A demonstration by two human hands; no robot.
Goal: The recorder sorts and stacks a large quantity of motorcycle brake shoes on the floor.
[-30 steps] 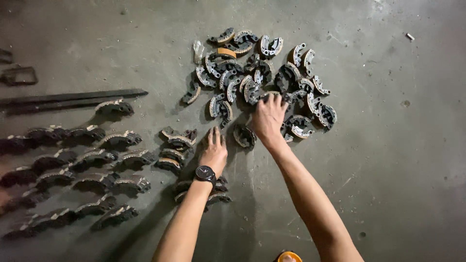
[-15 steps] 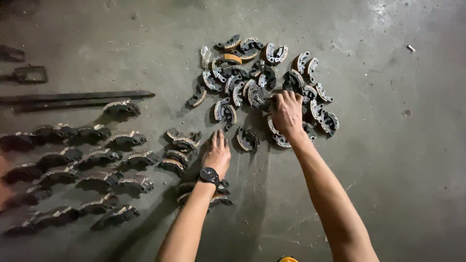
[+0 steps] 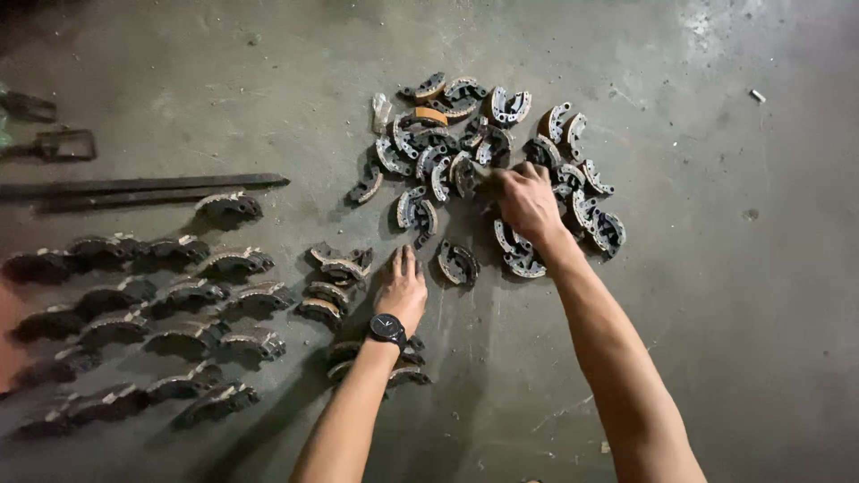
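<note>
A loose heap of curved metal brake shoes (image 3: 483, 148) lies on the grey concrete floor. My right hand (image 3: 528, 201) is down in the heap with its fingers curled around one shoe near the middle. My left hand (image 3: 400, 284), wearing a dark wristwatch (image 3: 386, 328), rests flat on the floor with fingers together, holding nothing. It lies between a small stack of shoes (image 3: 333, 279) on its left and a single pair of shoes (image 3: 457, 263) on its right. More shoes (image 3: 385, 362) sit under my left forearm.
Rows of brake shoes (image 3: 152, 309) are lined up on the floor at the left. Two long dark metal bars (image 3: 143, 188) lie beyond them, with a dark tool (image 3: 63, 143) at the far left. A small white scrap (image 3: 757, 95) lies at the upper right.
My right hand has reached farther up into the heap and closed around a shoe. The view has shifted slightly. My left hand stays flat on the floor.
</note>
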